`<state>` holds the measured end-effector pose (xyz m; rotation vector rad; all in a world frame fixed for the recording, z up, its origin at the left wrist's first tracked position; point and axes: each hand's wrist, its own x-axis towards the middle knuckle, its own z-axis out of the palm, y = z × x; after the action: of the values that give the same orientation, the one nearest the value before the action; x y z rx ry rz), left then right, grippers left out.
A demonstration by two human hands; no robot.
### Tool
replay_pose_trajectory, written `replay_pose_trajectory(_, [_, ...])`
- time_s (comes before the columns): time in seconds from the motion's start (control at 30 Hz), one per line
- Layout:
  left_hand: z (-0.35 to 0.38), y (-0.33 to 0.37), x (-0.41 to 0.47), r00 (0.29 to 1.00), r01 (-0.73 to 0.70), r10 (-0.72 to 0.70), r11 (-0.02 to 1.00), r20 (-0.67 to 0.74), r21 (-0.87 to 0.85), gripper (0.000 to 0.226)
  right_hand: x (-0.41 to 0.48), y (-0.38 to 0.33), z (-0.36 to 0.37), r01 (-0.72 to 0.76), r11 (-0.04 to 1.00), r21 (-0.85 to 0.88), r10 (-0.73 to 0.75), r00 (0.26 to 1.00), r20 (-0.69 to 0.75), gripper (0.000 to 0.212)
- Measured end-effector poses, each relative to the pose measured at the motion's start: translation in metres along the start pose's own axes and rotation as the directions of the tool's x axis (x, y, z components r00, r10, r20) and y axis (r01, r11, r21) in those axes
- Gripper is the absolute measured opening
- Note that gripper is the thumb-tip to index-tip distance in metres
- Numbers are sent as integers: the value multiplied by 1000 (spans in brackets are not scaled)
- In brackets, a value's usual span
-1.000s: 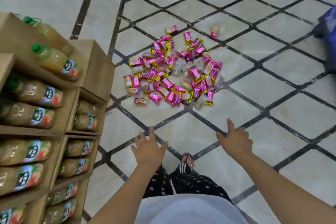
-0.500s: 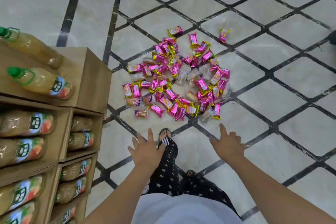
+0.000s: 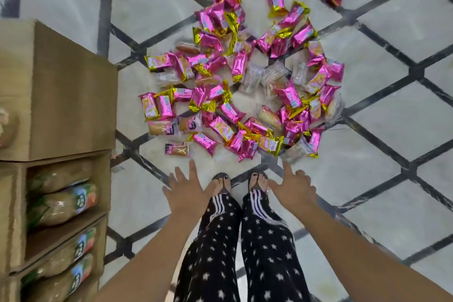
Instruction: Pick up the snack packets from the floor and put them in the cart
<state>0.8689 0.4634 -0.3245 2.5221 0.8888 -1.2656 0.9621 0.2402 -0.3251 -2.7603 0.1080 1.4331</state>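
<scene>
Now both empty hands, left hand (image 3: 187, 193) and right hand (image 3: 293, 190), spread near the snack packets (image 3: 235, 81), probably about to grab; no cart shows.

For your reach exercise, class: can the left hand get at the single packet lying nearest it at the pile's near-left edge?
Probably yes. The left hand is open and empty, and only bare floor shows between its fingertips and that packet. Nothing lies on the packet; the person likely needs to bend lower.

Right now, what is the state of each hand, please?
Left hand: open, fingers spread, holding nothing.
Right hand: open, holding nothing, above the floor.
</scene>
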Motion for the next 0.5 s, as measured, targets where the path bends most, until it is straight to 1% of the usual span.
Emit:
replay_pose_trajectory(0.17, [71,30,126,999,30,-29,998,18,-50,91,133,-7,70,63,998,-7,-63,998,4,75])
replay_pose_trajectory(0.33, [142,54,219,996,73,-78,990,-40,-124,93,230,-13,159,105,980,170,-95,993,-66,88])
replay_pose_trajectory(0.4, [165,60,248,993,93,-102,986,-64,-139,93,255,-19,191,124,969,215,-101,988,-116,92])
replay_pose_trajectory(0.5, [192,65,281,985,107,-126,982,-120,-154,95,278,-25,227,133,943,304,-72,976,-204,95])
